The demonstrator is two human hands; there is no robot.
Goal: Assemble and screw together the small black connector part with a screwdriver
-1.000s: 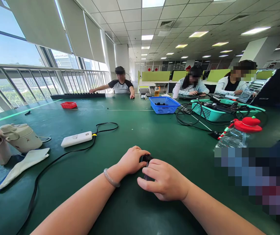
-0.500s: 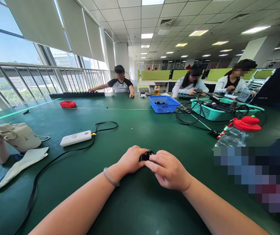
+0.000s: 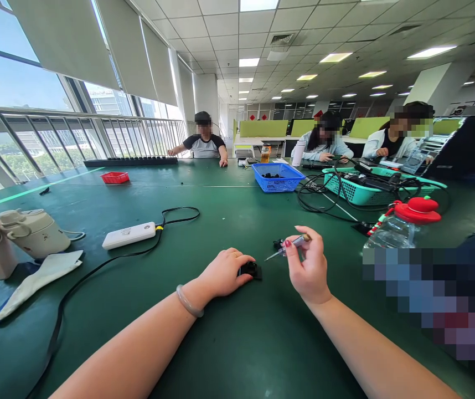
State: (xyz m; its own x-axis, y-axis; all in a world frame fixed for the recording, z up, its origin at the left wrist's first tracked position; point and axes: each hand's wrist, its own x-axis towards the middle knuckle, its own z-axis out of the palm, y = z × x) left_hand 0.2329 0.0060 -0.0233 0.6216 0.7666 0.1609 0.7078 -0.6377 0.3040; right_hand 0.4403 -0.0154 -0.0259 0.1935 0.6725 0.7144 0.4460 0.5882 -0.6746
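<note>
- The right hand [image 3: 310,269] is now higher and farther to the right than it was half a second ago, away from the left hand [image 3: 225,271].
- The right hand pinches a thin screwdriver [image 3: 298,242] by its handle. The tip points left and down, just beside the black part but apart from it.
- The left hand is curled around the black part [image 3: 251,269], which sits on the worktop [image 3: 221,354].
- A small black piece [image 3: 278,244] shows just behind the screwdriver.
- The tip could slip and poke the left hand, because those fingers are so near.
- The black part could slide if the left hand holds it too loosely.
- The small piece could get knocked away if the right hand bumps it.
</note>
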